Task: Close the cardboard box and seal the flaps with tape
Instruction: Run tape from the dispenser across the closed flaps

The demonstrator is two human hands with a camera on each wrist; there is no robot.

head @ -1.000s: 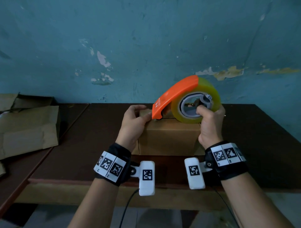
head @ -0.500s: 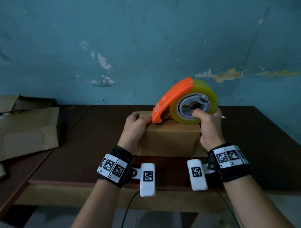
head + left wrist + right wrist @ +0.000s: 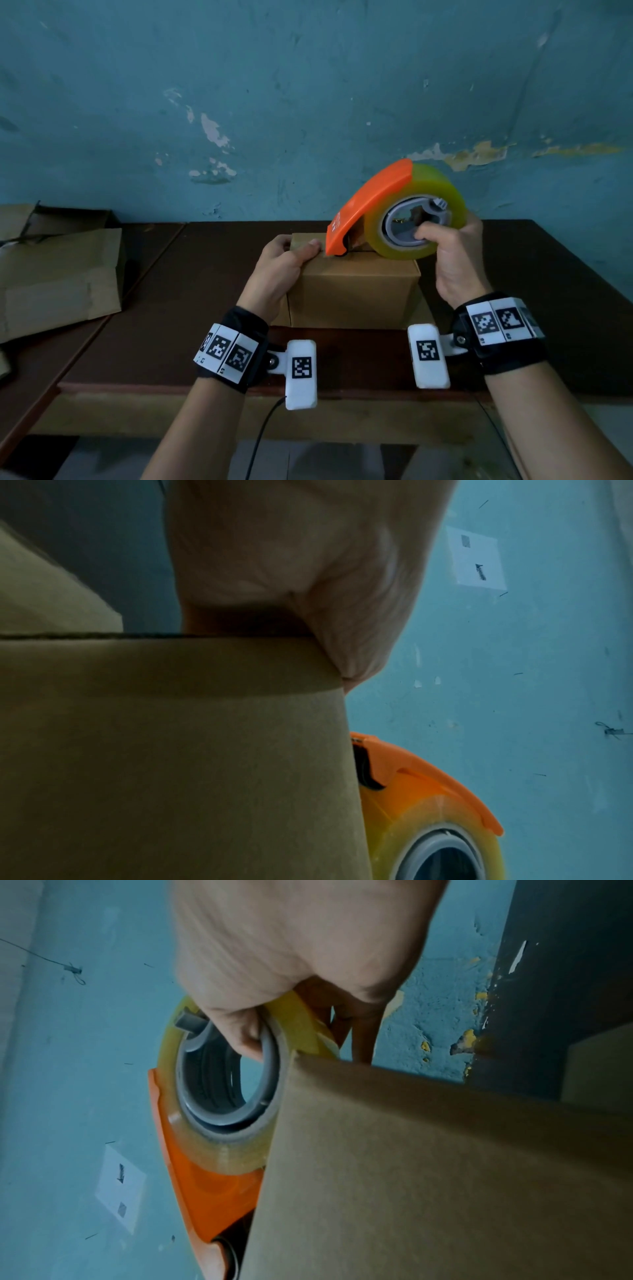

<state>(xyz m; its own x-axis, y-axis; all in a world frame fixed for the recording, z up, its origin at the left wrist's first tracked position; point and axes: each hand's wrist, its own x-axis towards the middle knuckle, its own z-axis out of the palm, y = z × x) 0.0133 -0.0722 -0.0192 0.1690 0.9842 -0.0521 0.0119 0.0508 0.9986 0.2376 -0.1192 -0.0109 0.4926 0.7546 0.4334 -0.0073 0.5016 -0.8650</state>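
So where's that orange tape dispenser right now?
In the head view, the tape dispenser sits centre-right atop the cardboard box, held by the right hand.

A plain packing room: peeling teal wall (image 3: 308,102), dark wooden worktop (image 3: 212,274), flattened cardboard (image 3: 58,274) stacked far left.

Your tape dispenser (image 3: 394,212) hides the box (image 3: 352,291) top's far right and the seam. Left hand (image 3: 279,270) fingertips are out of sight past the box's left edge. Wrist views crop both.
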